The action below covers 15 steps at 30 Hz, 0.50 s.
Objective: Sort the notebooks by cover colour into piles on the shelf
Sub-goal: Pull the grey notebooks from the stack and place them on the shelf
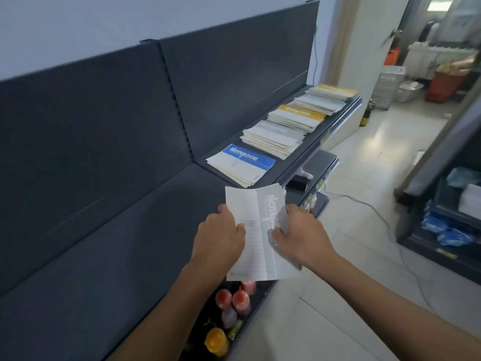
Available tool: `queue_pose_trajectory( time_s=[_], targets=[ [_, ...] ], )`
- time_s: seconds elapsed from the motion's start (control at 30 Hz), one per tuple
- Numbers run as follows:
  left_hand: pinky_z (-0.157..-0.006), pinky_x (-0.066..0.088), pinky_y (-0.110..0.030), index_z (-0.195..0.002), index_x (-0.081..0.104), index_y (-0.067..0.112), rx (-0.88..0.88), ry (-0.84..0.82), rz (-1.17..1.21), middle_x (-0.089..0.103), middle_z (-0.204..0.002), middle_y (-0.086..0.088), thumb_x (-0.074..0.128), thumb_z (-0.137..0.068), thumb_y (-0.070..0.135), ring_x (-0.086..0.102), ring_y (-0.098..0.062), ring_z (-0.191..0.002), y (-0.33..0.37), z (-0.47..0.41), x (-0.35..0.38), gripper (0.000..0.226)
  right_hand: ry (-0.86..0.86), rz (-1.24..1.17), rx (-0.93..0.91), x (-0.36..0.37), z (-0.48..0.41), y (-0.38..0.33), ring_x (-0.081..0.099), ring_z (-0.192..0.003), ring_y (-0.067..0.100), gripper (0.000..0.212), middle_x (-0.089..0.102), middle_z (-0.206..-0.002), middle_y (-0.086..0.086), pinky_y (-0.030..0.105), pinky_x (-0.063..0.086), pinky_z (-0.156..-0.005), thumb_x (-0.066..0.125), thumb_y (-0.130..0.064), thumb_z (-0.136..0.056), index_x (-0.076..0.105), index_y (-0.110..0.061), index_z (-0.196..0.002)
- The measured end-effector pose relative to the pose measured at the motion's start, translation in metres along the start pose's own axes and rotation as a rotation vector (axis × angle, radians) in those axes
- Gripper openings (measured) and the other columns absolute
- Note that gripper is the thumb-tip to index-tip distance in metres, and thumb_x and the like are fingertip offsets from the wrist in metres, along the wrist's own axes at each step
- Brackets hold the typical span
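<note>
Both hands hold a grey-banded notebook (256, 230) over the front edge of the dark shelf (109, 256). My left hand (221, 238) grips its left edge, thumb on the cover. My right hand (299, 233) grips its right edge, fingers curled over the grey band. Further along the shelf lie piles of notebooks: a blue-topped pile (242, 164) nearest, then a grey-topped pile (272, 138), a yellow-topped pile (296, 117) and a second yellow-topped pile (325, 99) at the far end.
Below the shelf edge a lower shelf holds red and orange bottles (234, 298). A cable (377, 212) runs over the tiled floor on the right. Another rack with blue packets (447, 230) stands at the right. A doorway with baskets (442, 87) opens at the back.
</note>
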<state>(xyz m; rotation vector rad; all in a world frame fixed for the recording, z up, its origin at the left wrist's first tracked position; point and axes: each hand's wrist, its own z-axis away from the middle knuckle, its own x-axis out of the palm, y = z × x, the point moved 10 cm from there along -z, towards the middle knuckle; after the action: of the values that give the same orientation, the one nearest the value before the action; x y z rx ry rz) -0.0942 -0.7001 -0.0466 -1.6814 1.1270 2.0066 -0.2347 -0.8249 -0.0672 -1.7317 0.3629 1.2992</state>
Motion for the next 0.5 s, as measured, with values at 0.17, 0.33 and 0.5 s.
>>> queue_pose_trajectory(
  time_s=[0.17, 0.33, 0.5],
  targets=[
    [-0.070, 0.049, -0.031, -0.125, 0.046, 0.015, 0.052, -0.004, 0.015, 0.062, -0.116, -0.006, 0.055, -0.098, 0.040, 0.063, -0.024, -0.099, 0.053, -0.039, 0.015, 0.038, 0.042, -0.044, 0.079, -0.028, -0.034, 0.045, 0.054, -0.084, 0.023, 0.031, 0.060, -0.109, 0.003, 0.036, 0.047, -0.067, 0.058, -0.034, -0.085, 0.053, -0.016, -0.111],
    [-0.077, 0.051, -0.035, -0.128, 0.045, 0.015, 0.101, -0.009, 0.033, 0.062, -0.117, -0.006, 0.054, -0.099, 0.041, 0.060, -0.024, -0.102, 0.097, -0.082, 0.036, 0.040, 0.031, -0.024, 0.141, -0.043, -0.073, 0.086, 0.062, -0.092, 0.029, 0.030, 0.062, -0.111, 0.003, 0.035, 0.048, -0.070, 0.056, -0.036, -0.084, 0.053, -0.018, -0.108],
    [-0.073, 0.047, -0.032, -0.117, 0.047, 0.014, 0.121, -0.016, 0.052, 0.063, -0.107, -0.006, 0.051, -0.099, 0.042, 0.059, -0.021, -0.093, 0.132, -0.140, 0.061, 0.033, 0.034, -0.014, 0.140, -0.058, -0.135, 0.118, 0.060, -0.086, 0.027, 0.024, 0.061, -0.103, 0.001, 0.039, 0.053, -0.072, 0.054, -0.035, -0.083, 0.053, -0.019, -0.102]
  ],
)
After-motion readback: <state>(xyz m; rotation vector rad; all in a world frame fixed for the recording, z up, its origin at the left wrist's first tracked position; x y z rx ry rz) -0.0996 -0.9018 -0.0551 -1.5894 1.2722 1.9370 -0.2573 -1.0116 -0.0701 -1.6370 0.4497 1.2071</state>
